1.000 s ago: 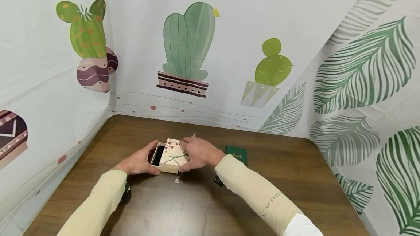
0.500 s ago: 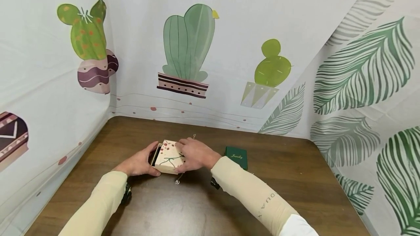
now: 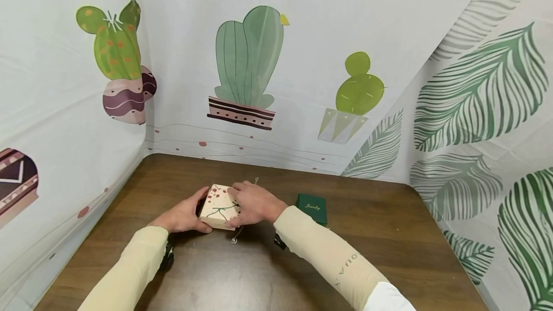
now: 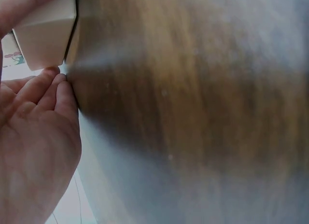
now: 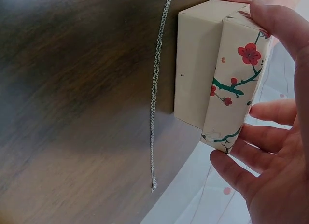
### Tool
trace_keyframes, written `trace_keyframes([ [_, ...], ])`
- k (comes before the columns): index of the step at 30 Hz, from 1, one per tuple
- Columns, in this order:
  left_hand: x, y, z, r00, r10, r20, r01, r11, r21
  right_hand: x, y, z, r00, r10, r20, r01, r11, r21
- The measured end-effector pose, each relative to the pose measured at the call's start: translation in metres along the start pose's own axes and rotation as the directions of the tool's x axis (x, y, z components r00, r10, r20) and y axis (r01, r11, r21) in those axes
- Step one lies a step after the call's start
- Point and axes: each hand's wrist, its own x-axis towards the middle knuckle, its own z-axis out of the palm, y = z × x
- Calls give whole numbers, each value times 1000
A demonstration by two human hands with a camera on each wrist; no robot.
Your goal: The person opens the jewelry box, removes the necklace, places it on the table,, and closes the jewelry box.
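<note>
A cream gift box lid (image 3: 219,205) printed with red blossoms and green branches sits over its plain cream base (image 5: 198,64). In the right wrist view, part of the base wall shows below the lid's edge. My left hand (image 3: 183,214) grips the box from its left side, thumb at the near corner. My right hand (image 3: 255,203) holds the lid from the right, thumb and fingers at its opposite edges. On the table beside the box lies a thin silver chain (image 5: 154,89), its middle hidden by the right hand in the head view.
A dark green jewelry box (image 3: 313,208) with gold lettering lies to the right, near my right forearm. The brown wooden table (image 3: 367,234) meets a white cloth (image 3: 302,76) with cactus and leaf prints at its back and sides.
The right hand has moved left with the lid, over the base. The dark interior that showed at the box's left is now covered. The left hand has stayed in place.
</note>
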Motion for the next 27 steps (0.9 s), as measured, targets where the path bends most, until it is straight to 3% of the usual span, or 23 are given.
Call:
trace_keyframes([
  [27,0,0,-1,1000,19,0,-19,1000,18,7,-4,-1,1000,3,25,-5,999,45],
])
